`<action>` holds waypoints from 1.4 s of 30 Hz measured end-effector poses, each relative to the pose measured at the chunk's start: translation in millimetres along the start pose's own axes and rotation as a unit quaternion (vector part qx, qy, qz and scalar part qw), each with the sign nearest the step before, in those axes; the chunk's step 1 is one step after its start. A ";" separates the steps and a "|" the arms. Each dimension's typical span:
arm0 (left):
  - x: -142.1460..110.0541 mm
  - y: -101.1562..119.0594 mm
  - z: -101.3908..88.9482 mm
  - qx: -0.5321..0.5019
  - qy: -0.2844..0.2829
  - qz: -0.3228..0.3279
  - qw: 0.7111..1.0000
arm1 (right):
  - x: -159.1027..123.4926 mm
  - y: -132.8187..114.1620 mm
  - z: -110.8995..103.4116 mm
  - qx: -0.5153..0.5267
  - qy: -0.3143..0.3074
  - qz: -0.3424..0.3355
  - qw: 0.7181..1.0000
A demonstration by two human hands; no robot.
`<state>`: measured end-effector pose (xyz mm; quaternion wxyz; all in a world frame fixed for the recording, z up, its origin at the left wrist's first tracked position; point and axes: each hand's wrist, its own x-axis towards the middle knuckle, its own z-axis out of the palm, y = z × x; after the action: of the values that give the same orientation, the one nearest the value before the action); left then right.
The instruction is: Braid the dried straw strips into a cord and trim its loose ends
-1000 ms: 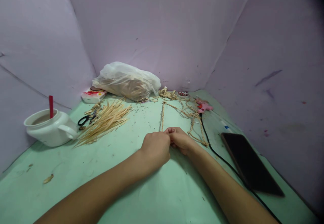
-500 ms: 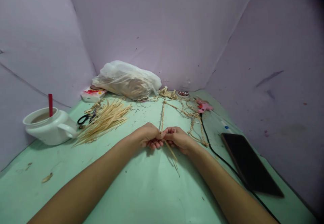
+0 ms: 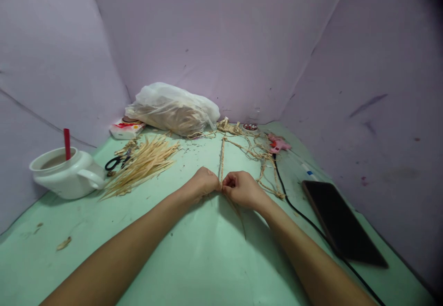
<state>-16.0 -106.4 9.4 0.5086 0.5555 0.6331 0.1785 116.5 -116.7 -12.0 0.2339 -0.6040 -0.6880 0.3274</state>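
Note:
A thin braid of straw-coloured strands (image 3: 222,156) runs from the back of the table straight toward me. At its near end my left hand (image 3: 206,181) is closed, thumb and fingers pinching the braid. My right hand (image 3: 241,188) pinches the same end from the other side, its fingertips against those of the left. Loose strand ends (image 3: 241,218) hang out below the right hand toward me. How the strands cross is hidden by the fingers. More braided cord (image 3: 256,153) lies in loops behind and right of my hands.
Left: a bundle of flat straw strips (image 3: 147,160), black-handled scissors (image 3: 113,163) and a white pot (image 3: 72,177) with a red handle (image 3: 67,144) sticking out. Behind: a plastic bag (image 3: 173,110) and a small box (image 3: 126,130). Right: a pink glue gun (image 3: 278,144), its black cable (image 3: 304,220) and a dark phone (image 3: 341,223).
Both hands have turned over at the braid's end: the curled lower fingers of the left no longer show, and the right hand sits more on top. The loose ends have shifted slightly.

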 end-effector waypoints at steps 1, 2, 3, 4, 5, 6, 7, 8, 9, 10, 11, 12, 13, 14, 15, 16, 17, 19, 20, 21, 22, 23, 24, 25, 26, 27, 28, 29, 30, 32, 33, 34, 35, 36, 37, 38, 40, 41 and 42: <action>0.5 -0.6 1.0 -0.001 0.008 0.005 1.000 | -2.5 -3.1 -0.9 -0.052 0.013 -0.007 0.999; 1.1 -1.3 1.9 -0.003 0.013 0.010 1.000 | -4.9 -6.3 -2.0 -0.100 0.025 -0.012 0.995; 1.9 -2.1 2.6 -0.005 0.017 0.015 1.000 | -7.1 -9.3 -3.2 -0.136 0.034 -0.014 0.990; 2.6 -2.9 3.2 -0.008 0.020 0.020 1.000 | -8.9 -11.8 -4.5 -0.157 0.039 -0.012 0.987; 3.2 -3.6 3.8 -0.011 0.021 0.023 0.999 | -10.1 -13.8 -5.9 -0.167 0.040 -0.008 0.985; 3.7 -4.1 4.2 -0.015 0.021 0.025 0.999 | -10.8 -15.0 -7.4 -0.169 0.034 -0.002 0.985; 3.8 -4.3 4.7 -0.018 0.020 0.025 0.999 | -11.1 -15.7 -8.8 -0.164 0.024 0.006 0.986; 3.7 -4.2 5.1 -0.021 0.019 0.024 0.999 | -11.0 -15.8 -9.9 -0.154 0.013 0.014 0.988; 3.2 -3.7 5.3 -0.024 0.018 0.020 0.999 | -10.7 -15.6 -10.8 -0.145 0.004 0.023 0.989; 2.5 -3.0 5.4 -0.025 0.017 0.016 0.999 | -10.3 -15.2 -11.2 -0.136 0.000 0.031 0.990; 1.4 -2.0 5.3 -0.026 0.016 0.011 0.999 | -9.9 -14.8 -11.2 -0.131 0.000 0.036 0.991; 0.1 -0.7 4.9 -0.027 0.015 0.006 0.999 | -9.6 -14.4 -10.9 -0.126 0.003 0.040 0.991; -1.5 0.6 4.3 -0.028 0.013 0.004 1.000 | -9.4 -14.1 -10.3 -0.120 0.005 0.041 0.992; -3.1 2.0 3.4 -0.030 0.009 0.005 0.999 | -9.2 -13.9 -9.6 -0.110 0.004 0.041 0.993; -4.7 3.2 2.4 -0.031 0.005 0.010 0.999 | -9.2 -13.7 -8.8 -0.095 -0.001 0.040 0.995; -6.2 4.3 1.4 -0.033 -0.001 0.016 0.999 | -9.2 -13.7 -8.1 -0.078 -0.008 0.039 0.996; -7.3 5.1 0.5 -0.035 -0.007 0.024 0.999 | -9.2 -13.7 -7.6 -0.061 -0.015 0.040 0.997; -8.3 5.6 -1.0 -0.038 -0.015 0.039 0.998 | -9.4 -14.0 -7.6 -0.025 -0.029 0.040 0.998; -8.1 5.3 -1.6 -0.040 -0.019 0.046 0.998 | -9.5 -14.2 -8.5 -0.006 -0.046 0.038 0.998; -7.5 4.8 -2.2 -0.042 -0.022 0.052 0.998 | -9.6 -14.3 -10.0 0.019 -0.071 0.035 0.997; -6.6 4.2 -3.2 -0.044 -0.025 0.056 0.997 | -9.6 -14.4 -12.3 0.049 -0.099 0.032 0.993; -5.5 3.6 -4.6 -0.046 -0.029 0.060 0.997 | -9.4 -14.2 -15.2 0.079 -0.120 0.030 0.989; -4.2 3.2 -6.5 -0.047 -0.034 0.062 0.996 | -8.9 -13.6 -18.5 0.104 -0.123 0.028 0.987; -2.8 2.9 -9.1 -0.049 -0.042 0.063 0.996 | -7.9 -12.7 -21.7 0.118 -0.103 0.020 0.987; -1.3 2.9 -12.3 -0.052 -0.051 0.062 0.995 | -6.5 -11.3 -24.5 0.118 -0.056 0.000 0.991; 0.3 3.0 -16.0 -0.056 -0.064 0.060 0.995 | -4.6 -9.5 -26.3 0.104 0.003 -0.038 0.994; 1.9 3.2 -19.9 -0.061 -0.079 0.056 0.993 | -2.3 -7.4 -27.0 0.080 0.054 -0.094 0.991; 3.7 3.5 -23.9 -0.067 -0.096 0.051 0.992 | 0.3 -5.3 -26.3 0.055 0.088 -0.161 0.981; 5.4 3.7 -27.6 -0.073 -0.111 0.046 0.990 | 3.2 -3.3 -24.4 0.034 0.090 -0.227 0.969; 8.7 3.6 -33.6 -0.083 -0.134 0.039 0.987 | 8.6 -0.1 -18.4 0.004 0.060 -0.316 0.947; 10.0 3.2 -35.7 -0.087 -0.143 0.036 0.985 | 10.8 1.2 -15.0 -0.009 0.051 -0.338 0.940; 11.1 2.4 -37.2 -0.089 -0.150 0.033 0.984 | 12.7 2.2 -12.1 -0.019 0.051 -0.348 0.936; 12.0 1.4 -38.2 -0.089 -0.156 0.029 0.983 | 14.1 3.2 -9.6 -0.030 0.054 -0.353 0.933; 12.8 0.3 -38.9 -0.087 -0.162 0.024 0.983 | 15.0 4.3 -7.7 -0.039 0.060 -0.355 0.932; 13.6 -0.8 -39.4 -0.084 -0.166 0.019 0.982 | 15.5 5.5 -6.3 -0.048 0.068 -0.356 0.931; 14.7 -1.6 -39.9 -0.079 -0.167 0.014 0.983 | 15.6 6.8 -5.2 -0.056 0.076 -0.357 0.929; 19.6 -1.2 -41.3 -0.067 -0.153 0.003 0.986 | 15.2 9.3 -3.1 -0.063 0.108 -0.353 0.927; 24.1 0.4 -42.0 -0.062 -0.136 0.000 0.989 | 14.9 10.3 -1.9 -0.058 0.126 -0.349 0.927; 30.5 3.2 -42.7 -0.058 -0.109 0.000 0.992 | 14.5 11.1 -0.3 -0.046 0.149 -0.341 0.927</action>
<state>-46.3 -63.8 16.2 0.6064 0.5409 0.5624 0.1531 121.8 -101.7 -21.0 0.4030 -0.3847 -0.8242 0.1018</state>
